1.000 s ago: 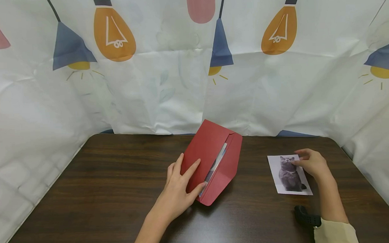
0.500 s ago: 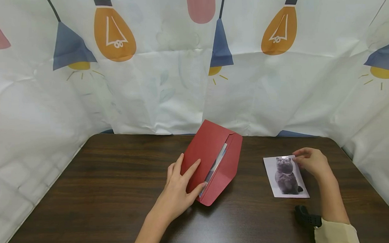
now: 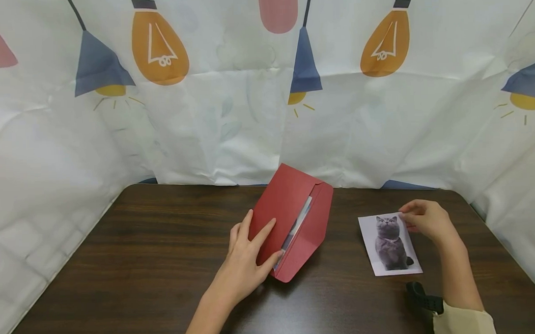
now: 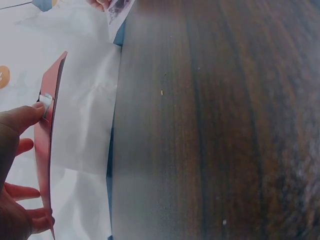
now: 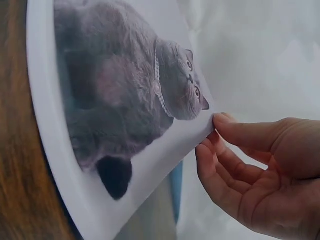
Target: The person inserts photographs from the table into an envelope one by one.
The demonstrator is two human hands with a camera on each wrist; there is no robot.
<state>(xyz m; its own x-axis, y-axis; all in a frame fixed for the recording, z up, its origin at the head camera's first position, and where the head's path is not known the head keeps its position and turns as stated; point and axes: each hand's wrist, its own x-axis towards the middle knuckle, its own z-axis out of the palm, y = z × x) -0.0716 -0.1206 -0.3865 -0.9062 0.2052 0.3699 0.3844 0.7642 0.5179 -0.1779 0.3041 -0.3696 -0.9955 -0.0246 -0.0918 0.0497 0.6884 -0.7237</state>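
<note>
My left hand (image 3: pixel 246 256) holds a red envelope (image 3: pixel 277 201) tilted at the middle of the table, its flap (image 3: pixel 311 229) open toward the lower right. The edge of a printed card (image 3: pixel 299 220) shows in the opening, beside the thumb. In the left wrist view the envelope (image 4: pixel 44 165) appears edge-on, with the thumb (image 4: pixel 27 117) at its opening. On the right, my right hand (image 3: pixel 428 223) pinches the upper right corner of a cat photo (image 3: pixel 391 246). The right wrist view has the thumb (image 5: pixel 245 132) on that corner and fingers beneath; the photo (image 5: pixel 115 85) bends upward there.
Both hands work over a dark wood-grain table (image 3: pixel 143 269). A white curtain (image 3: pixel 230 114) printed with lamps and bulbs hangs along its back and sides. A black strap (image 3: pixel 424 299) sits at the right wrist, by a beige sleeve (image 3: pixel 465 322).
The right hand has drawn the cat photo left and a little toward me, its grip now at the corner. The left hand and envelope stay in place.
</note>
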